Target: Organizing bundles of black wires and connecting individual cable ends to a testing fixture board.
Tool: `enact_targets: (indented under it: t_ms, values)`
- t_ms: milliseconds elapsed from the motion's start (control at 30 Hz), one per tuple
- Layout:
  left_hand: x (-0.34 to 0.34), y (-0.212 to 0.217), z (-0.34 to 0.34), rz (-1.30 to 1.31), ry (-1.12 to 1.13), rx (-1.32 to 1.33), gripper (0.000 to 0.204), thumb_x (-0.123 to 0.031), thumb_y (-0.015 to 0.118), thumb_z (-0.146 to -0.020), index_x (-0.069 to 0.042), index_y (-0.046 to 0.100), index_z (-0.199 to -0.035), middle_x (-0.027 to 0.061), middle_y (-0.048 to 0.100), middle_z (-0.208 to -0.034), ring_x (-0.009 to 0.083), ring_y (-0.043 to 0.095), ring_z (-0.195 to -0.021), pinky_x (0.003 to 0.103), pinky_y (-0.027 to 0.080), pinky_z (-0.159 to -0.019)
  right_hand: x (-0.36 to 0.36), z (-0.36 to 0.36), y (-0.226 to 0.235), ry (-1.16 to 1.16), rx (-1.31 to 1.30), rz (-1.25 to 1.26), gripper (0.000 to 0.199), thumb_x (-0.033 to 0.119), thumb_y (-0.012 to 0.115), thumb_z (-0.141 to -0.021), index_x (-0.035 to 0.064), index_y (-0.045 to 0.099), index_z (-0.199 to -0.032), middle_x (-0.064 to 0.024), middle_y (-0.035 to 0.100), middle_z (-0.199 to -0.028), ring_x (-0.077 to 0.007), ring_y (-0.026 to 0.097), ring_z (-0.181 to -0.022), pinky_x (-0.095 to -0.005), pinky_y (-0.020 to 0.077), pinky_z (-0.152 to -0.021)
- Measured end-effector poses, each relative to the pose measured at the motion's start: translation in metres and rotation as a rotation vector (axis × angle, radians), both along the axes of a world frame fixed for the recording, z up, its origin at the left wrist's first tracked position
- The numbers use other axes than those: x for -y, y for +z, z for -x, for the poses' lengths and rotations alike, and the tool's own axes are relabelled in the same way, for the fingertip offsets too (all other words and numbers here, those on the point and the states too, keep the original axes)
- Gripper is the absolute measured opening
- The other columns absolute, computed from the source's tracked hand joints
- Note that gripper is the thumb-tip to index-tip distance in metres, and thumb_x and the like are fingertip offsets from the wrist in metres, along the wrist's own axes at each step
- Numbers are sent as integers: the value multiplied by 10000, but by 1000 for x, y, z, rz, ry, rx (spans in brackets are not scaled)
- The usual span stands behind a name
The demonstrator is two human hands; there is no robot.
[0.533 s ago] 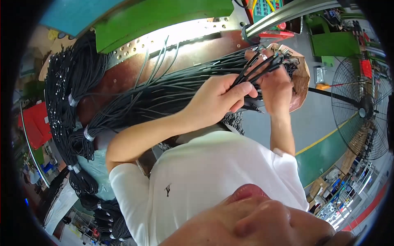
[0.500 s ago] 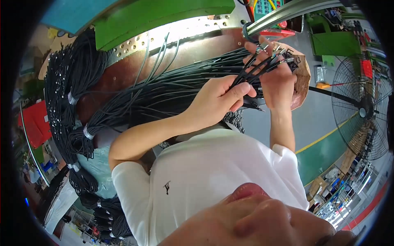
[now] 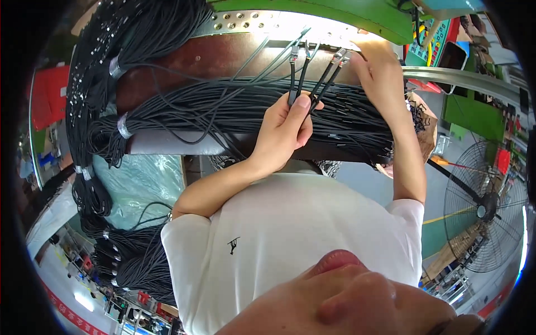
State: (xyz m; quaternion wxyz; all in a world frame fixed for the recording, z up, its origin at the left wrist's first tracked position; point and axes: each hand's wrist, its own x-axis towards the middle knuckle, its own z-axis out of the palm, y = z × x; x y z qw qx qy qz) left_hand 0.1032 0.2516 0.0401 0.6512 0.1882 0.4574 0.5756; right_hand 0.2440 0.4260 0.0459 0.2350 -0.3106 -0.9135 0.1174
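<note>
My left hand (image 3: 286,124) is closed around several black cables (image 3: 317,89), whose ends stand up above the thumb and fan apart. Small metallic connectors (image 3: 294,54) tip these cables. Just right of the tips, my right hand (image 3: 381,75) reaches over the bright metal plate, thumb and fingers apart; glare washes out its fingertips. Nothing shows in its grasp. Beneath both hands a thick bundle of black cables (image 3: 223,109) lies across the brown work surface (image 3: 162,89), tied at the left with a silvery band (image 3: 123,126).
A perforated metal plate (image 3: 240,22) and a green machine beam (image 3: 312,12) run along the far side. More cable bundles (image 3: 92,100) hang at the left. At right are a metal rail (image 3: 469,78), a brown paper-lined container (image 3: 429,131) and a black fan (image 3: 487,212).
My left hand has drawn the held cables left, away from my right hand, and their ends now point up. My right hand has moved off them toward the plate. The view has shifted too.
</note>
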Motion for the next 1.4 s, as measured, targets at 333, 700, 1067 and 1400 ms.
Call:
enact_targets:
  t_ms: [333, 700, 1067, 1400]
  values:
    - [9, -12, -11, 90, 88, 154, 300, -315, 452, -1020, -62, 539, -1158, 8, 476, -625, 45, 354, -478, 193, 257, -419, 2, -15, -28, 263, 177, -39, 173, 132, 679, -826, 52, 667, -979, -121, 628, -945, -300, 597, -917, -396, 491, -760]
    - [19, -12, 11, -158, 137, -336, 268, -226, 447, -1024, 15, 558, -1062, 72, 638, -843, 96, 558, -709, 228, 466, -667, 30, 7, -18, 122, 185, 7, 148, 54, 680, -793, 49, 635, -934, -107, 646, -873, -257, 643, -819, -312, 513, -693]
    - [14, -11, 15, 12, -29, 316, 334, -320, 437, -1023, -6, 545, -1058, 58, 596, -711, 84, 543, -577, 211, 454, -542, 35, 24, -23, 81, -16, 433, 124, 10, 670, -817, 1, 629, -934, -91, 658, -844, -180, 625, -756, -279, 502, -706]
    - [7, -17, 15, 23, -38, 274, 312, -299, 445, -1021, -9, 555, -1041, 56, 609, -725, 74, 545, -572, 204, 447, -540, 35, 19, 8, 209, -38, -192, 293, 16, 705, -761, 87, 661, -1042, -72, 623, -996, -256, 619, -880, -348, 515, -753]
